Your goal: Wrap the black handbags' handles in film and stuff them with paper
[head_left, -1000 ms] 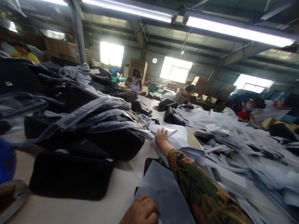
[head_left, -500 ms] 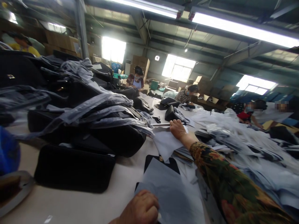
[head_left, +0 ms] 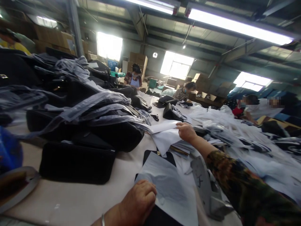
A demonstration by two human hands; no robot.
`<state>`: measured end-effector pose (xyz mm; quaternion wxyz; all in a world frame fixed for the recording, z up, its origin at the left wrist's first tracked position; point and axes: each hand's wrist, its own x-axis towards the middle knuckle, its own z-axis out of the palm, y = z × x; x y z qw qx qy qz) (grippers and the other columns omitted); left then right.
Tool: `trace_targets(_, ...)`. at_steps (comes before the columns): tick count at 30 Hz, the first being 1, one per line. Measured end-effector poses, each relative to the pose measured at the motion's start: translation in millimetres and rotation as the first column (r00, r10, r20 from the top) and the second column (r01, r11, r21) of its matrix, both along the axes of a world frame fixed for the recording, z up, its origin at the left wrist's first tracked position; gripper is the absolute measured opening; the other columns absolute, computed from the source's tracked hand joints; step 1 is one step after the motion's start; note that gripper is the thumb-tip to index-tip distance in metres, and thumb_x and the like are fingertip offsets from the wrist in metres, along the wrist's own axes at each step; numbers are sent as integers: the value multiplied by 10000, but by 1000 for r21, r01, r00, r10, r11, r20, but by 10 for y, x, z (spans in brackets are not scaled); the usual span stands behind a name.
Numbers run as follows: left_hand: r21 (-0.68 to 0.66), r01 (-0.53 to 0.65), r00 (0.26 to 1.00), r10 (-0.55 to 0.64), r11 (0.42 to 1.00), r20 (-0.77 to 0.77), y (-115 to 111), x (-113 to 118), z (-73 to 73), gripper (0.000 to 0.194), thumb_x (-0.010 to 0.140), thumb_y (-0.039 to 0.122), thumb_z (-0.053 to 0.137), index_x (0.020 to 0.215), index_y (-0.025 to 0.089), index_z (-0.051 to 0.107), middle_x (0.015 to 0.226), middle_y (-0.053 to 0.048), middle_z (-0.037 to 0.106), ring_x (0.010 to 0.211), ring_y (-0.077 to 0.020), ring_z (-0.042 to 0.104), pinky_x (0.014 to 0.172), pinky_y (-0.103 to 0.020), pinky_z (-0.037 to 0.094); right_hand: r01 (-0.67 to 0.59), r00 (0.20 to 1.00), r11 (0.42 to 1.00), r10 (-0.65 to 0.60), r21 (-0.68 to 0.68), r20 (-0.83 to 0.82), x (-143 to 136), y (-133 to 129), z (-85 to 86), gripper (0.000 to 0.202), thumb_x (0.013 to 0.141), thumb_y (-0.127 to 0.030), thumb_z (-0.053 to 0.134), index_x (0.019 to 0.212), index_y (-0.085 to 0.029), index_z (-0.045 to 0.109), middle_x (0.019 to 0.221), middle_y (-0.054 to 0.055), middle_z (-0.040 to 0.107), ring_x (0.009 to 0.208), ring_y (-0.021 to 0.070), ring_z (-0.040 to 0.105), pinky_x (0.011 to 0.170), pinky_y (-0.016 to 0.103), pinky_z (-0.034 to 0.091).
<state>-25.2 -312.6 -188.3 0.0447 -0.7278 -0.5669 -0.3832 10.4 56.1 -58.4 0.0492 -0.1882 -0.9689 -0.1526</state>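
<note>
My left hand [head_left: 142, 199], closed with its fingers curled, rests on the near left edge of a grey sheet [head_left: 172, 185]. That sheet lies over a black bag piece [head_left: 147, 156] with a small gold clasp. Farther away, my right hand [head_left: 186, 131] pinches the right end of a white paper sheet [head_left: 164, 126]. A further white sheet [head_left: 163, 139] hangs below it, over a stack of papers [head_left: 180, 150]. Whether my left fingers grip the grey sheet's edge or something under it is hidden.
Black bags with plastic-wrapped straps [head_left: 113, 135] pile up at the left, with a flat black bag [head_left: 77, 163] before them. A grey tool [head_left: 204, 188] stands right. White wrapping [head_left: 225, 125] covers the far right; several people work beyond.
My right hand has moved right and slightly down, and the white sheet in it now shows its broad face. My left hand has moved slightly up, with more wrist showing. The view has shifted slightly.
</note>
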Motion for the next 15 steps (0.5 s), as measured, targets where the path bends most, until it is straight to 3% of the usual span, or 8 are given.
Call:
trace_targets(3,-57,11,1000,-12,998,-20,-9,14,35,124,924,105,492,869,183,572,963,-66,677,950,-182,631,916,-344,501,-100,988,982,79,-161,-130,319,-550,-104,376,955,-144,439,1195,-160,728,1337,111,654,1204,224,603,1072,324,433)
trace_targets(4,-75,10,999,-13,997,-35,-9,18,40,136,939,112,479,879,178,582,970,-71,679,960,-185,629,917,-348,497,-174,974,949,126,-262,-189,465,-789,-173,348,968,-190,455,1171,-173,736,1295,105,677,1174,221,625,1059,325,454)
trace_targets(6,-102,7,997,-14,995,-73,-2,26,38,166,968,136,457,898,169,603,988,-85,682,975,-193,628,918,-362,491,-325,937,821,212,-468,-278,797,-1307,-327,299,963,-321,540,1150,-201,739,1251,105,696,1147,249,647,1033,372,490)
trace_targets(8,-131,0,993,-16,991,-121,4,34,26,191,983,158,444,914,158,623,998,-99,682,980,-204,627,920,-377,488,-350,936,739,265,-575,-230,1136,-1803,-473,469,892,-417,656,1313,-210,652,1336,133,649,1219,296,612,1038,428,489)
trace_targets(10,-152,-9,984,-19,988,-177,0,47,26,209,986,166,439,918,147,636,995,-108,681,979,-212,626,914,-384,487,-308,949,755,290,-580,-126,1418,-2181,-599,755,804,-438,750,1475,-201,496,1438,174,569,1294,352,551,1061,496,461)
trace_targets(11,-158,-13,978,-20,987,-207,-7,55,38,215,986,169,438,916,143,640,994,-112,680,974,-213,625,906,-382,488,-280,955,782,285,-557,-80,1521,-2304,-652,802,798,-399,757,1507,-191,447,1455,190,549,1301,364,540,1059,518,455)
trace_targets(13,-158,-12,962,-32,987,-271,-27,71,93,233,992,172,431,908,141,645,982,-108,681,937,-205,621,885,-372,486,-242,964,837,265,-491,-23,1645,-2409,-731,660,847,-256,689,1469,-164,489,1399,203,593,1239,353,583,1014,519,480)
trace_targets(15,-160,6,940,-61,987,-336,-48,83,182,255,1003,176,420,889,147,645,951,-90,681,884,-192,615,862,-364,481,-256,956,858,294,-445,16,1688,-2363,-764,416,880,-118,580,1291,-147,636,1263,185,679,1128,316,644,941,474,517)
